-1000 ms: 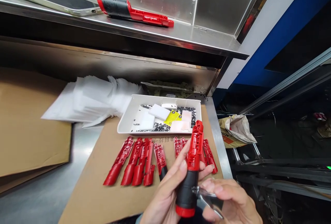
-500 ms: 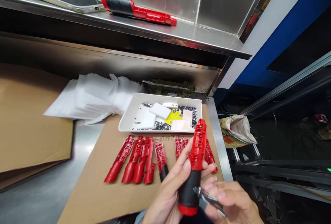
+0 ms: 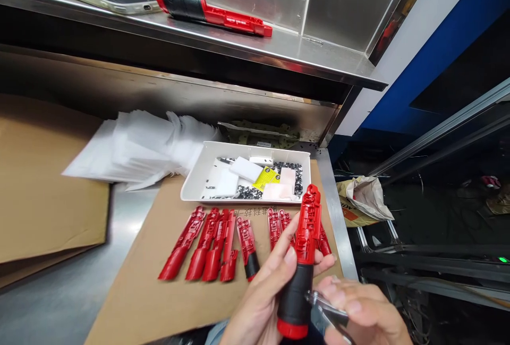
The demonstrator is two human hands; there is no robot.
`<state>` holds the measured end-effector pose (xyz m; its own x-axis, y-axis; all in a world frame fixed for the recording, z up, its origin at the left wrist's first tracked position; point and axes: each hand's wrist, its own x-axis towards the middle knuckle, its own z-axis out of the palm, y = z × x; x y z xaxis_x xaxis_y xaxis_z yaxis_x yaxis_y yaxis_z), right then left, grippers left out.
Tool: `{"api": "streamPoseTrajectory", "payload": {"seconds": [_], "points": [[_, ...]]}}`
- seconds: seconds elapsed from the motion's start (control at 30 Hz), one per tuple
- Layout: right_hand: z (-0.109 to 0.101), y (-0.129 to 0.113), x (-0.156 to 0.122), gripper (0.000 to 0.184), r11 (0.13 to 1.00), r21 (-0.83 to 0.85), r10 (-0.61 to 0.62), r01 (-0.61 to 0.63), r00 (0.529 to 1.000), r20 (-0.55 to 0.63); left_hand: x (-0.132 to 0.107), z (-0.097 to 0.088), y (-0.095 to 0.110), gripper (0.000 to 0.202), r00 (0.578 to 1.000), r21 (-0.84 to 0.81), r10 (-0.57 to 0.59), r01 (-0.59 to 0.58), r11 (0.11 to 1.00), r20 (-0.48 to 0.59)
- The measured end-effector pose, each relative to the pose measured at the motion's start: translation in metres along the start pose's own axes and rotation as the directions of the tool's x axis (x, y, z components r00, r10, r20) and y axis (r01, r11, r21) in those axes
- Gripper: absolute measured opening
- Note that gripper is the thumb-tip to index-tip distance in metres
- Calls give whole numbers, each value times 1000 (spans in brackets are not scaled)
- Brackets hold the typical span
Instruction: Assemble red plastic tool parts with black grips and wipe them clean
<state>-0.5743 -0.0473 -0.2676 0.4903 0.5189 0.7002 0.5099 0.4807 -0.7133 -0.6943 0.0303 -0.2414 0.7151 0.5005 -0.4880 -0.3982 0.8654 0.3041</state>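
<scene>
My left hand (image 3: 265, 292) is wrapped round a red-and-black plastic housing (image 3: 297, 286), its open red end pointing up and away and its black sleeve nearer me. In my right hand (image 3: 362, 308) is a shiny metal two-armed tool (image 3: 329, 306), plier-like, though its exact kind is hard to make out. The tool's tip touches or nearly touches the right side of the black sleeve. Behind my hands, several red plastic shells (image 3: 213, 246) lie in a row on brown cardboard (image 3: 159, 302). One shell with a black sleeve (image 3: 249, 252) lies nearest my left hand.
A white tray (image 3: 187, 193) holds small black parts, pale blocks and a yellow label. White foam sheets (image 3: 131, 148) and a cardboard box (image 3: 48, 185) stand left. Another red-and-black housing (image 3: 187, 2) and a phone (image 3: 107, 2) rest on the metal shelf (image 3: 287, 50). A paper bag (image 3: 364, 201) sits right.
The held housing and both my hands have shifted slightly right and down in view. The metal tool stays at the black sleeve's right side.
</scene>
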Motion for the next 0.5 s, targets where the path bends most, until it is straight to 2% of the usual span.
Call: {"api": "streamPoseTrajectory", "payload": {"seconds": [0.2,0.4,0.5], "points": [[5,5,-6,16,997,19,-70,68,993,100,-1,1,0,66,999,25,3,-1,1000,-46],[6,0,-4,12,1000,3,11,-11,998,67,-6,13,5,61,992,73,-5,14,997,-127],[6,-2,0,11,1000,-7,-7,8,994,107,-6,12,5,61,989,74,13,-2,997,-146]]}}
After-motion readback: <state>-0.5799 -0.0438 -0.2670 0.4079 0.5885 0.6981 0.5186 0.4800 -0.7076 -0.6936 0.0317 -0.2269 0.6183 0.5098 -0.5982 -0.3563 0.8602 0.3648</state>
